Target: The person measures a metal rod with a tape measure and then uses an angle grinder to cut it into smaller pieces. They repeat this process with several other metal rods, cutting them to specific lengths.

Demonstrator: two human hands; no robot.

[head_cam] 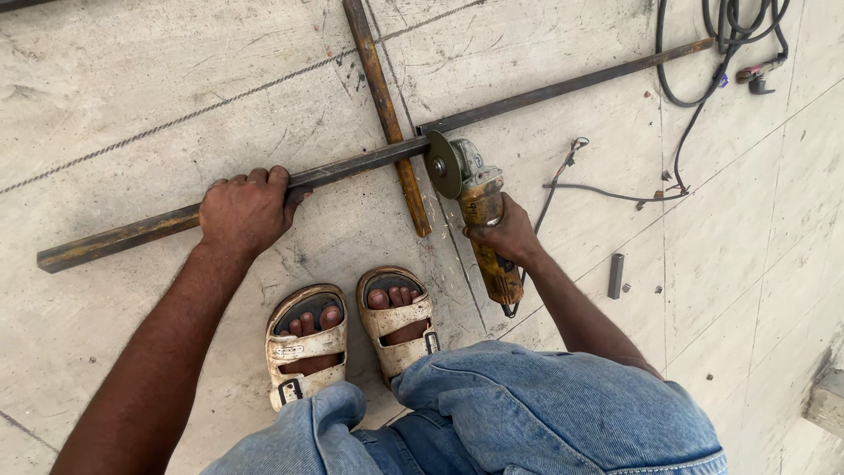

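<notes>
My left hand (244,209) presses down on a long rusty steel bar (132,230) that lies across the concrete floor. My right hand (504,233) grips the body of a yellow angle grinder (482,211). Its cutting disc (444,164) stands upright against the long bar, right beside where a shorter rusty bar (380,88) crosses under it. The long bar runs on to the upper right (571,85) past the disc. I am crouching, with my feet in worn sandals (352,334) just below the bars.
Black cables (677,92) loop at the upper right, next to a small red-handled tool (756,75). A thin wire (563,171) trails right of the grinder. A short metal offcut (616,275) lies on the floor at right. Blue jeans (527,413) fill the bottom.
</notes>
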